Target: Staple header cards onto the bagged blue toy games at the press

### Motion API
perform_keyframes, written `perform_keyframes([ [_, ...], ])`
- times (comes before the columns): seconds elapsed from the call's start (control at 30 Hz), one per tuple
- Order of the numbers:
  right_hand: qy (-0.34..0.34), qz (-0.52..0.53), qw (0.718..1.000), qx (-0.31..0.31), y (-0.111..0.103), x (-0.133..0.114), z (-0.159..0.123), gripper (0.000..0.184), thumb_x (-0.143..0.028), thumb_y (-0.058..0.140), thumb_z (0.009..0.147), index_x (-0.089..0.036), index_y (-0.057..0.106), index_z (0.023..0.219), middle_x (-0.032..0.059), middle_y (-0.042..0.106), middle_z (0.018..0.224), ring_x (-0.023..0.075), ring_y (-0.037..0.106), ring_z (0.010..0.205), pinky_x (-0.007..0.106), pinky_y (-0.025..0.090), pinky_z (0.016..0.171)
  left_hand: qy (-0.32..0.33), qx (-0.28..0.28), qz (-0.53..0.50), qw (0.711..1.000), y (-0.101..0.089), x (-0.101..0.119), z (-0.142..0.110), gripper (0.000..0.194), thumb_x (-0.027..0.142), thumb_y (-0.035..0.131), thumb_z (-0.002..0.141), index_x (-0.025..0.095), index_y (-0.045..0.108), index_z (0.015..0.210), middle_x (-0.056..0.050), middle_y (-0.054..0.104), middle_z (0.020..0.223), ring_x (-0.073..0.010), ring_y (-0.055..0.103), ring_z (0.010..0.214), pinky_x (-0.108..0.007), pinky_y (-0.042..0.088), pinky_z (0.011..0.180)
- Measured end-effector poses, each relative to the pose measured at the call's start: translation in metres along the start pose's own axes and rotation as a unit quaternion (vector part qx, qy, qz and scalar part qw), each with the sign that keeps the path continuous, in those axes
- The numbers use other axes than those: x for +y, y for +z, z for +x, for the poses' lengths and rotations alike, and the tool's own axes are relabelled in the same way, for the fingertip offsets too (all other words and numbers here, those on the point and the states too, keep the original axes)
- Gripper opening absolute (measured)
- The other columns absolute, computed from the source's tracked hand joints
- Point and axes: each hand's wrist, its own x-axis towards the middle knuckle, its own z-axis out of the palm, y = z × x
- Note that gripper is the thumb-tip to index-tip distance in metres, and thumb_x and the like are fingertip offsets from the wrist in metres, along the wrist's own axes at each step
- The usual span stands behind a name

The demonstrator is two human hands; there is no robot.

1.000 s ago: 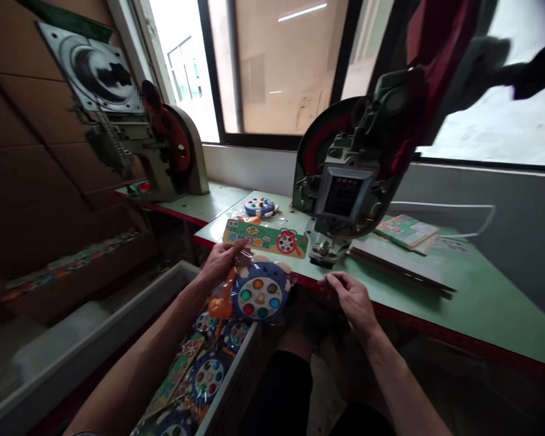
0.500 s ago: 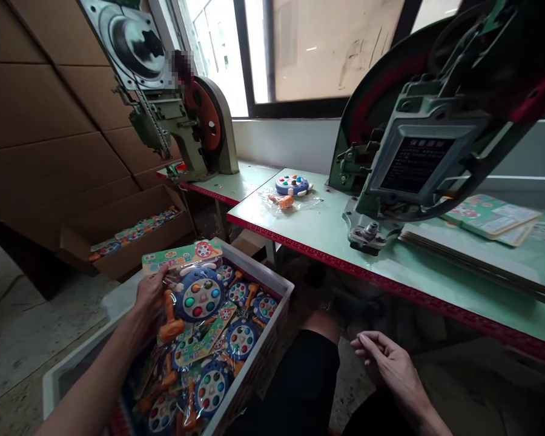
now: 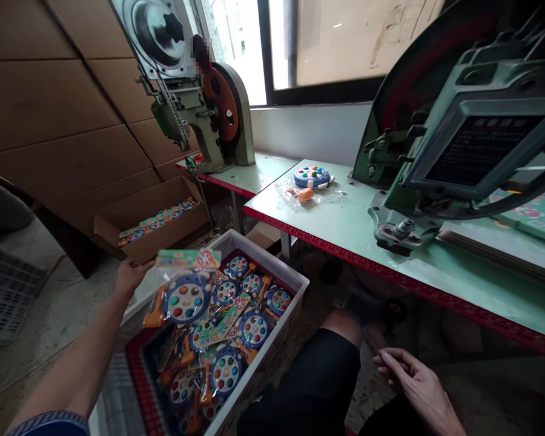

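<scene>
Fingers of our left hand [image 3: 131, 277] stretch to the card of one packaged toy [image 3: 186, 298]; we cannot tell whether they grip it or are free. One carton [image 3: 177, 231] stands beyond the crate [image 3: 275, 340] on the left. We see that packaged toy over the crate's left part, at least seven others inside, one press [image 3: 227, 115] behind. Beyond the crate's right, one loose toy [image 3: 312, 177] and one orange hammer [image 3: 305, 195] lie on the table [image 3: 327, 224]. Right of the crate, our right hand [image 3: 409, 375] has half-curled fingers, pinching or not we cannot tell; a second press [image 3: 476, 145] stands farther right.
</scene>
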Motion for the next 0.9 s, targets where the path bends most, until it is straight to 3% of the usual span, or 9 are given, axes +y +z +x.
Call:
perform_keyframes([
  [0.07,0.004,-0.010,1.000,0.003,-0.001,-0.003,-0.004,0.053,-0.072,0.077,0.057,-0.022,0.080,0.076,0.0142,0.081,0.082,0.0273,0.076,0.068,0.031,0.061,0.054,-0.011,0.002,0.059,0.998,0.011,-0.008,-0.012,0.047,0.030,0.082,0.073,0.027,0.035,0.069,0.006,0.052,0.055,-0.0230,0.065,0.079,-0.025,0.046,0.067],
  [0.13,0.008,-0.021,1.000,0.007,-0.006,-0.005,-0.006,0.053,-0.072,0.076,0.058,-0.023,0.080,0.077,0.0140,0.081,0.084,0.0287,0.076,0.070,0.033,0.062,0.055,-0.008,-0.049,0.095,0.994,0.045,-0.019,-0.038,0.035,0.028,0.079,0.071,0.025,0.044,0.068,0.001,0.062,0.063,-0.0261,0.068,0.083,-0.027,0.047,0.068],
  [0.3,-0.039,-0.082,0.994,0.059,-0.038,-0.031,-0.008,0.051,-0.073,0.074,0.058,-0.028,0.078,0.080,0.0118,0.081,0.088,0.0333,0.077,0.078,0.039,0.065,0.063,0.027,-0.301,0.129,0.944,0.165,-0.051,-0.147,0.018,0.032,0.077,0.066,0.020,0.064,0.067,-0.007,0.075,0.076,-0.0279,0.072,0.081,-0.033,0.054,0.076],
  [0.4,-0.116,-0.137,0.966,0.184,-0.076,-0.074,-0.013,0.043,-0.073,0.070,0.064,-0.036,0.076,0.084,0.0091,0.081,0.089,0.0363,0.076,0.086,0.048,0.063,0.074,0.056,-0.413,0.151,0.896,0.209,-0.053,-0.204,0.018,0.037,0.076,0.067,0.020,0.070,0.072,-0.007,0.076,0.077,-0.0274,0.071,0.079,-0.034,0.055,0.076],
  [0.53,-0.229,-0.217,0.854,0.413,-0.144,-0.143,-0.005,0.041,-0.071,0.066,0.073,-0.036,0.074,0.092,0.0087,0.079,0.095,0.0359,0.074,0.091,0.051,0.058,0.085,0.123,-0.496,0.172,0.842,0.230,-0.037,-0.226,0.027,0.049,0.069,0.074,0.024,0.073,0.084,-0.007,0.077,0.088,-0.0292,0.072,0.086,-0.035,0.055,0.080],
  [0.63,-0.313,-0.334,0.754,0.471,-0.198,-0.176,0.027,0.074,-0.080,0.052,0.081,-0.022,0.070,0.122,0.0191,0.073,0.121,0.0384,0.067,0.109,0.053,0.052,0.094,0.177,-0.504,0.184,0.825,0.246,-0.020,-0.215,0.038,0.059,0.059,0.081,0.026,0.075,0.092,-0.009,0.079,0.097,-0.0312,0.073,0.095,-0.035,0.056,0.082],
  [0.67,-0.326,-0.380,0.741,0.447,-0.213,-0.182,0.042,0.081,-0.080,0.049,0.082,-0.017,0.067,0.129,0.0220,0.069,0.129,0.0406,0.060,0.121,0.054,0.048,0.100,0.190,-0.501,0.181,0.825,0.251,-0.014,-0.211,0.040,0.060,0.056,0.082,0.027,0.075,0.094,-0.009,0.079,0.099,-0.0315,0.073,0.097,-0.034,0.056,0.083],
  [0.77,-0.264,-0.445,0.779,0.355,-0.243,-0.189,0.086,0.071,-0.074,0.050,0.087,-0.018,0.069,0.126,0.0196,0.072,0.123,0.0392,0.058,0.122,0.052,0.047,0.097,0.219,-0.496,0.159,0.825,0.267,0.005,-0.206,0.040,0.061,0.054,0.083,0.030,0.076,0.097,-0.007,0.080,0.100,-0.0316,0.074,0.098,-0.033,0.057,0.083],
  [0.9,-0.197,-0.509,0.782,0.302,-0.251,-0.187,0.123,0.079,-0.064,0.071,0.078,-0.021,0.057,0.143,0.0179,0.063,0.143,0.0418,0.053,0.130,0.054,0.043,0.099,0.253,-0.496,0.170,0.813,0.277,0.025,-0.215,0.034,0.056,0.053,0.085,0.032,0.076,0.091,-0.005,0.079,0.090,-0.0303,0.074,0.086,-0.033,0.057,0.075],
])
